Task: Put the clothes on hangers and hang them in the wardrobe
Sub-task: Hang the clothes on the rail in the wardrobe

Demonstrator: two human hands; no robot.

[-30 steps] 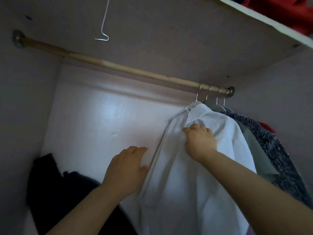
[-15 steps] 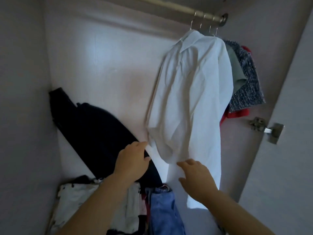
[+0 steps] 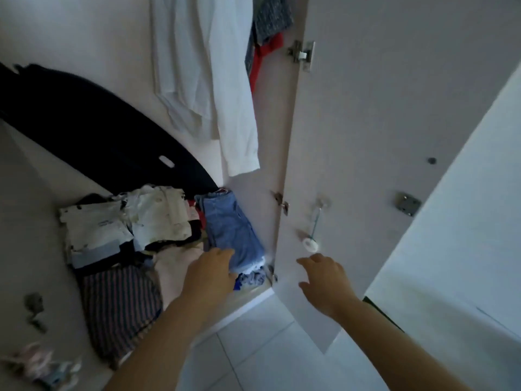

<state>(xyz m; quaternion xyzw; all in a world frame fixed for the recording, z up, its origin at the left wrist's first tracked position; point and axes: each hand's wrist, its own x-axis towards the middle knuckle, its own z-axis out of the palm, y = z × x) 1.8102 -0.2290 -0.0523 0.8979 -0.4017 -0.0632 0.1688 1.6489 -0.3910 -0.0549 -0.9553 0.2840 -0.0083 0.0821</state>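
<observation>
Two bare hands reach toward the wardrobe, and neither holds anything. Our right hand (image 3: 324, 280) hovers in front of the open wardrobe door (image 3: 366, 108), its fingers loosely curled and spread, just below a rod fitting (image 3: 311, 235) with a white cap fixed to that door. Our left hand (image 3: 210, 273), just left of the door's lower corner, stretches out with its fingers nearly straight over the near edge of the folded blue jeans (image 3: 231, 224). We cannot tell whether it touches the denim.

Farther left of the door, on the wardrobe floor, lie a striped garment (image 3: 118, 303) and cream folded clothes (image 3: 158, 215), with darker pieces under them too jumbled to sort out. A blurred pale heap (image 3: 42, 365) at the bottom corner, well left of the door, is beyond naming.

Behind the pile a dark bag (image 3: 93, 128) slants against the back wall, its far end cut off. Above, just left of the door, hangs the white shirt (image 3: 208, 80), its collar cropped by the top edge. Between the shirt and the door's upper hinge (image 3: 301, 53) we glimpse a speckled garment (image 3: 270, 18) and a red garment (image 3: 265, 55), both mostly hidden.
</observation>
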